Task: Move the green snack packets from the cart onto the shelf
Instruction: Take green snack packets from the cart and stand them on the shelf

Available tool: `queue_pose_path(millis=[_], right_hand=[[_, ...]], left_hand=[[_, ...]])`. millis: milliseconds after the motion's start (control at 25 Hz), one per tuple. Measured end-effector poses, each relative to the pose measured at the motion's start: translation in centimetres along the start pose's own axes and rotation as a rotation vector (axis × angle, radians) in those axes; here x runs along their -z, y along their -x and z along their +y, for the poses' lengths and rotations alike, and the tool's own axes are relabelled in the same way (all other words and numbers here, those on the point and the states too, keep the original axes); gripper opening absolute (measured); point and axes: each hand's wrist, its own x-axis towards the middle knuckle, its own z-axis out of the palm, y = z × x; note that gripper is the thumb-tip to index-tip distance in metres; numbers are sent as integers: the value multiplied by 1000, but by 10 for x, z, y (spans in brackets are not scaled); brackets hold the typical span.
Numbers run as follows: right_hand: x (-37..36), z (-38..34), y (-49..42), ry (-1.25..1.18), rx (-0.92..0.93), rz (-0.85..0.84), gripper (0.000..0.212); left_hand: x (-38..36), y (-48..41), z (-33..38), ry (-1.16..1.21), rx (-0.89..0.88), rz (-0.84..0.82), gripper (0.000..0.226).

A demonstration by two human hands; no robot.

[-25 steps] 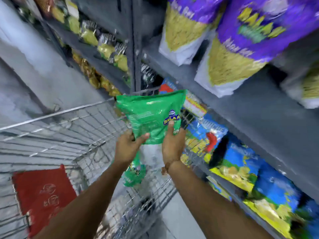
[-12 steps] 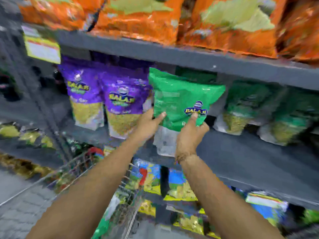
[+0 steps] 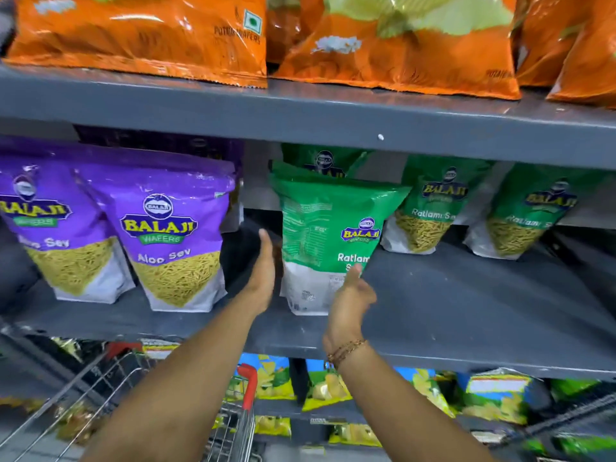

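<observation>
On the grey metal shelf (image 3: 466, 315): we see the green foil snack packet marked Ratlami Sev (image 3: 330, 241) standing upright, its base near the front edge, with its left side turned toward us.
Left hand (image 3: 265, 278): our grip is open and flat, fingers straight, just beside the packet's left edge; we cannot tell whether it touches.
Right hand (image 3: 353, 295): our grip is loose and open, one fingertip touching the packet's lower right front.
Neighbours: purple Aloo Sev packets (image 3: 173, 238) stand to the left, with a dark gap between them and our packet; more green packets (image 3: 430, 205) stand behind and to the right.
Open room: bare shelf lies in front of the right-hand packets, up to the front lip.
Overhead: the upper shelf edge (image 3: 333, 128) sits close above the packet tops, carrying orange crisp bags (image 3: 140, 35).
Below: the wire cart with a red corner (image 3: 246, 381) is by our left forearm.
</observation>
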Motion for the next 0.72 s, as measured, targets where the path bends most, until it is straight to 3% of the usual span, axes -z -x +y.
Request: queue_pose_path(millis=[120, 240, 280, 320, 400, 480, 600, 720], right_hand=[[1, -18, -18, -175, -62, -196, 38], [18, -13, -51, -141, -35, -36, 57], [21, -6, -48, -103, -3, 39, 56], [19, 3, -42, -102, 30, 45, 52], [13, 14, -31, -149, 60, -151, 57], [12, 6, -30, -219, 9, -335, 58], [10, -16, -37, -154, -50, -410, 54], [2, -12, -43, -105, 3, -390, 53]], left_hand=[[-1, 4, -12, -40, 23, 13, 71], [-3, 12, -17, -332, -131, 253, 33], [-4, 9, -15, -311, -157, 288, 22], [-7, 6, -7, -263, -163, 209, 18], [-12, -3, 0, -168, -142, -74, 43], [-15, 2, 1, -212, -106, -160, 32], [-18, 20, -10, -333, -163, 155, 42], [-30, 37, -3, -312, -186, 248, 43]])
